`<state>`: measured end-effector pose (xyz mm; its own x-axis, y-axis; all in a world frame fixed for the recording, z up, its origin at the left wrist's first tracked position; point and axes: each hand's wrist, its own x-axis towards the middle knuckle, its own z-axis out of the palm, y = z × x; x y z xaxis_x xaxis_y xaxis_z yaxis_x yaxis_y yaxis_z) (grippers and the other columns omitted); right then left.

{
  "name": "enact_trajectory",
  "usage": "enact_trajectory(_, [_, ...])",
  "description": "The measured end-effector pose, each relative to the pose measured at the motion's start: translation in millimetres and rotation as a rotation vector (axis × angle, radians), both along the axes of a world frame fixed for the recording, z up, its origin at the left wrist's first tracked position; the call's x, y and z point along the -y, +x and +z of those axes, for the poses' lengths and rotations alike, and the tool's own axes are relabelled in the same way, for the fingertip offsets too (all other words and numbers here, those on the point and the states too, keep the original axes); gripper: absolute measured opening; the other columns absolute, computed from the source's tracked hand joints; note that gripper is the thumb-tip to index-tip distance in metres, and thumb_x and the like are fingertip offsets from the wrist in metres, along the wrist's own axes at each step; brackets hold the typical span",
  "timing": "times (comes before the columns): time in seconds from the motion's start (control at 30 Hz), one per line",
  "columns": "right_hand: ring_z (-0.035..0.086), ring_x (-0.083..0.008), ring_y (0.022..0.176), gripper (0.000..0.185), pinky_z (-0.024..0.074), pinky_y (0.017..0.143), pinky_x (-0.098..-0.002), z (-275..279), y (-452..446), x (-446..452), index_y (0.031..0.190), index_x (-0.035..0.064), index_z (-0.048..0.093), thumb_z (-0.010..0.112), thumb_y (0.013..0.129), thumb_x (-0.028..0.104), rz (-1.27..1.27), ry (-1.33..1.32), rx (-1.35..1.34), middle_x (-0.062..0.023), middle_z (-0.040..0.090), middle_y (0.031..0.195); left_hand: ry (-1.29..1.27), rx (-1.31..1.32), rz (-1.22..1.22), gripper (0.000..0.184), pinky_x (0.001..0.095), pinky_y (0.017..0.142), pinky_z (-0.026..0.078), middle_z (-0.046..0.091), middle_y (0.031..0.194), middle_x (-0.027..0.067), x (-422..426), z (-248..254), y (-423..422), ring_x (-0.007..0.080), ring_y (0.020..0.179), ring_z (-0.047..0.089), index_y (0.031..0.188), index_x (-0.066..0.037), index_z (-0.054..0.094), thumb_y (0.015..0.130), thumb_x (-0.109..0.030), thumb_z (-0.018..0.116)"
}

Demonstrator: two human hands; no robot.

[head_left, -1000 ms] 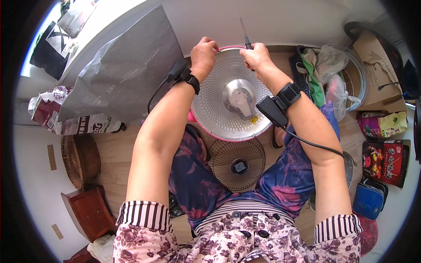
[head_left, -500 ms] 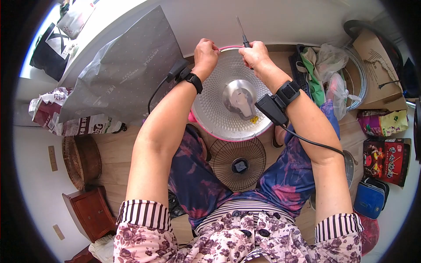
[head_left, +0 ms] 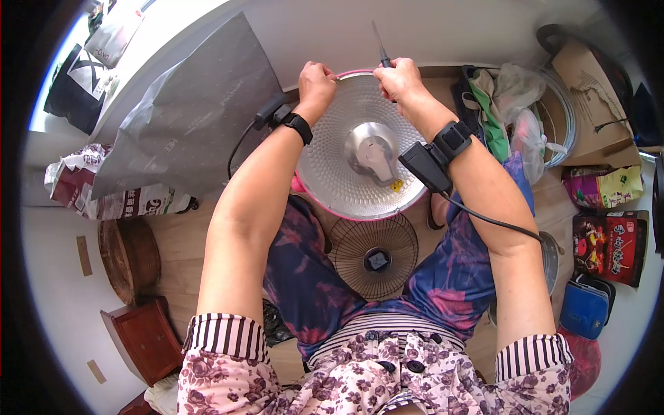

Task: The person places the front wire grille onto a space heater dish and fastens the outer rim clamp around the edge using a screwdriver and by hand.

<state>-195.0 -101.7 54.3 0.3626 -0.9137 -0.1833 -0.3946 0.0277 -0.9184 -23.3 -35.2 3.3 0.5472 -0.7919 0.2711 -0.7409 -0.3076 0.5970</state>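
Just below centre, a round wire grille (head_left: 377, 242) sits between the person's legs. Beyond it, upper centre, is a silver, pink-rimmed dish (head_left: 328, 155). The left hand (head_left: 316, 86) has fingers bunched at its upper-left rim, grip unclear; the right hand's (head_left: 402, 79) fingers hold a screwdriver (head_left: 384, 60).

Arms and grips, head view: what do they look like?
Left grip and right grip: bare, no gloves. Left sleeve and right sleeve: pale pink, dark floral print, striped cuffs. All black: left strap and right strap at the wrists, left box and right box, left cable and right cable.
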Motion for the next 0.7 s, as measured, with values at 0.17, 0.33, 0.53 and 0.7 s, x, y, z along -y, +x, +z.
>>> enact_trajectory(0.17, [0.047,-0.0109,0.044,0.012,0.0363,0.038,-0.0255,22.8,-8.7,-3.6,0.075,0.0035,0.055,0.063,0.079,0.011,-0.053,0.051,0.071,-0.0027,0.052,0.057,-0.09,-0.113,0.098,0.011,0.0415,0.077,0.05,0.066,0.081,0.0188,-1.3,4.7,17.5,0.0345,0.081,0.065,0.078,-0.001,0.068,0.076,-0.011,0.069])
enact_trajectory(0.33, [0.049,-0.0126,0.04,0.024,0.0375,0.035,-0.0293,34.6,-22.9,-10.8,0.062,0.0034,0.055,0.066,0.075,0.02,-0.055,0.062,0.244,-0.0023,0.051,0.051,-0.064,-0.027,0.081,0.02,0.0416,0.076,0.05,0.068,0.083,0.0176,-10.6,-0.2,37.0,0.0331,0.082,0.066,0.084,-0.002,0.068,0.079,-0.021,0.068])
enact_trajectory(0.53, [0.05,-0.0128,0.04,0.039,0.0383,0.037,-0.0306,34.6,-37.5,-20.3,0.057,0.0023,0.054,0.065,0.08,0.032,0.158,-0.023,0.123,-0.0027,0.049,0.048,-0.028,-0.122,-0.05,0.031,0.0392,0.074,0.05,0.069,0.081,0.0164,-22.2,3.0,48.1,0.03,0.079,0.067,0.09,0.0,0.068,0.085,-0.03,0.064])
enact_trajectory(0.7, [0.052,-0.0254,0.043,0.045,0.0418,0.048,-0.0389,14.4,-59.9,-48.3,0.063,-0.0063,0.06,0.062,0.082,0.034,0.565,-0.56,-0.047,-0.0197,0.05,0.051,-0.007,-0.136,-0.195,0.04,0.0363,0.07,0.051,0.069,0.077,0.0144,-40.0,4.8,55.6,0.0235,0.071,0.068,0.09,0.001,0.068,0.088,-0.038,0.062])
